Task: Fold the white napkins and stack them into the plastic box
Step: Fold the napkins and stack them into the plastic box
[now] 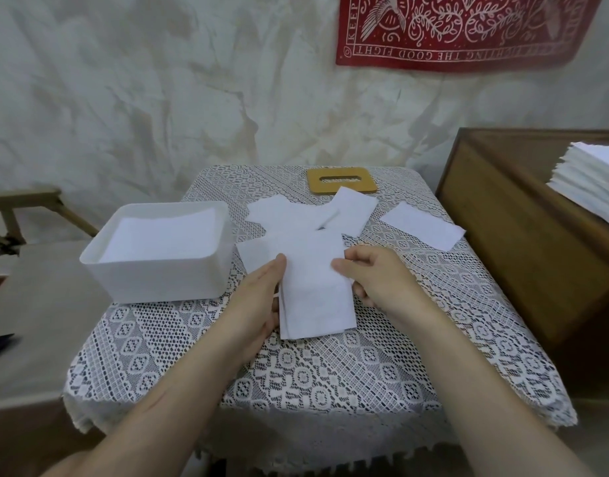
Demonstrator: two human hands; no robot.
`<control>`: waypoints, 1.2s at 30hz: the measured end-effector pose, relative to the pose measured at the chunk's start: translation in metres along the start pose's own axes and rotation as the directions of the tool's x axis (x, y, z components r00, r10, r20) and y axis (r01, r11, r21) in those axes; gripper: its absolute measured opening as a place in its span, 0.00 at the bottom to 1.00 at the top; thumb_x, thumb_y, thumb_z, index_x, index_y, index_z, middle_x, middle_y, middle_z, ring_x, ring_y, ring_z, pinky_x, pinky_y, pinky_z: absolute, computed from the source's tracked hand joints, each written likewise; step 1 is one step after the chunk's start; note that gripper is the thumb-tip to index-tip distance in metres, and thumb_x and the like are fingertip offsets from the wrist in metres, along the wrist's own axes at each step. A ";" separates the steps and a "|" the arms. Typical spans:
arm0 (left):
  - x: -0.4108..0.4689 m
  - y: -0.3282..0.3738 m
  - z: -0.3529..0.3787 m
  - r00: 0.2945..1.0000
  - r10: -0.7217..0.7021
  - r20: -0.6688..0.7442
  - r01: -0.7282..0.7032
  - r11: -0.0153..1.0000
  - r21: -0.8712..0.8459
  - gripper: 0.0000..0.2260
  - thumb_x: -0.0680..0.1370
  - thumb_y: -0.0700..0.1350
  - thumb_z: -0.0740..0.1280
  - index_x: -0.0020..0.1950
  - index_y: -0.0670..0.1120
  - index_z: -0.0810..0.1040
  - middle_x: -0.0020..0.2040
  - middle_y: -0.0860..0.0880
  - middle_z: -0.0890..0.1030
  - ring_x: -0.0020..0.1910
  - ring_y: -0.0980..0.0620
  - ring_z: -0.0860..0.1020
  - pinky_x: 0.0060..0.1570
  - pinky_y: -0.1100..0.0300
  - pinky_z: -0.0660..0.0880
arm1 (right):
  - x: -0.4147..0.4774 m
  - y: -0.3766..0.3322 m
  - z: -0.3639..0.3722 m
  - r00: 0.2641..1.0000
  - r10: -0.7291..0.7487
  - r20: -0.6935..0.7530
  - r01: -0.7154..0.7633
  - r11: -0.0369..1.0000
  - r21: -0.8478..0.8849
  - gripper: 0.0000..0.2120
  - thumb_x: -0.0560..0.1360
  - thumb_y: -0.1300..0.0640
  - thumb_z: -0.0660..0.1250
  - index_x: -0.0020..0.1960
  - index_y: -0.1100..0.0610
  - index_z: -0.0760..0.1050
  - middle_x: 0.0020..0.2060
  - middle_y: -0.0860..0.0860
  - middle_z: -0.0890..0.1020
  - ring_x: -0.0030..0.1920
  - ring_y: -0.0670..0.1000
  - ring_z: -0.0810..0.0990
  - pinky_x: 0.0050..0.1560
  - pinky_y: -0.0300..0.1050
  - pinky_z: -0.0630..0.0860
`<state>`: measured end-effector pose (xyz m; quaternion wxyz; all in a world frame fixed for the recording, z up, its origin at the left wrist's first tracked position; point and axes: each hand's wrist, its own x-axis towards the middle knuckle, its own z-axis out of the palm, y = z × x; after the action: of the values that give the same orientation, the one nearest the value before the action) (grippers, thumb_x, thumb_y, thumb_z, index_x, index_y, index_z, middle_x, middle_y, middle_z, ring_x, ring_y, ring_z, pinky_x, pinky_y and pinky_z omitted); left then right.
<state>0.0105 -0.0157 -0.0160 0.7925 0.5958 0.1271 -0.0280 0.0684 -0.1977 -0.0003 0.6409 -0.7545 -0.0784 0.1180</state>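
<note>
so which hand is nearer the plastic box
Left. The left hand grips the folded napkin just right of the plastic box; the right hand is beyond the napkin.

Both hands [258,297] [375,280] grip folded napkin [313,290] over table [330,373]

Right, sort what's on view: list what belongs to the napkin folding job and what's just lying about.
Job:
folded napkin, held by left hand and right hand
loose napkins
plastic box
napkin stack

Lying about:
wooden slotted lid
red wall cloth
wooden cabinet
</note>
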 end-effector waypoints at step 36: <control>0.025 0.002 -0.019 0.991 0.126 -0.053 -0.107 0.957 0.269 0.08 0.83 0.40 0.67 0.59 0.50 0.82 0.50 0.51 0.89 0.48 0.49 0.87 0.47 0.51 0.83 | 0.044 0.011 -0.008 0.970 -0.160 -0.181 0.012 0.781 -0.624 0.05 0.79 0.52 0.69 0.51 0.48 0.84 0.46 0.42 0.85 0.48 0.49 0.82 0.46 0.45 0.78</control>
<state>0.0315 0.0055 -0.0243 0.7009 0.7037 0.1143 0.0228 0.1127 -0.1956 -0.0134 0.3676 -0.9265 -0.0744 -0.0297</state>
